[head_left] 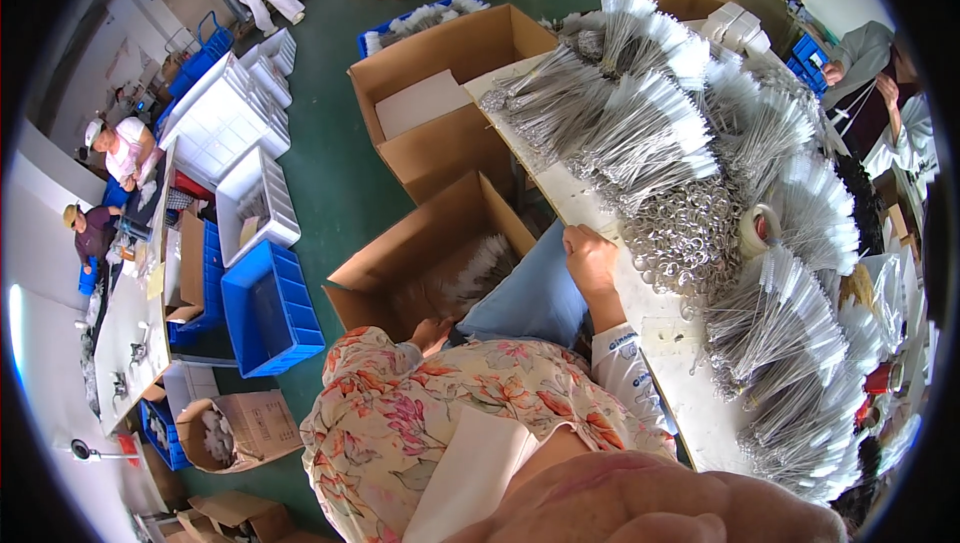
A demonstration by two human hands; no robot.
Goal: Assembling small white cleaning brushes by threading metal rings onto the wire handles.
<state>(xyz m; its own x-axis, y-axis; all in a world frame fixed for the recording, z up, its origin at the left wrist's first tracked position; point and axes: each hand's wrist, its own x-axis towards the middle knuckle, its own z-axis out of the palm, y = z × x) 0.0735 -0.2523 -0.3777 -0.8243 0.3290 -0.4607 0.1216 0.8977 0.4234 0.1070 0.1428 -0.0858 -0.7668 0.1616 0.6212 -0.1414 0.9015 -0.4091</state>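
While the right hand (592, 257) curls at the edge of the table (695, 398), wire brushes (648, 133) lie inboard, handles slanting edgeward, the left hand (430, 335) farther off, and I can't tell either's grip.

**One Wide Eye on the Head, Looking Down**

The view comes from the person's head, through the left of two fisheye cameras worn side by side, and faces downward. The flowered top (440, 393) lies very near, filling much of the lower middle. A little farther off, the left hand (430, 334) and right hand (591, 256) show near the centre. The counter (663, 331) stretches along the right, while green floor (322, 205) recedes upward into the distance. Straight edges bend toward the dark rim.
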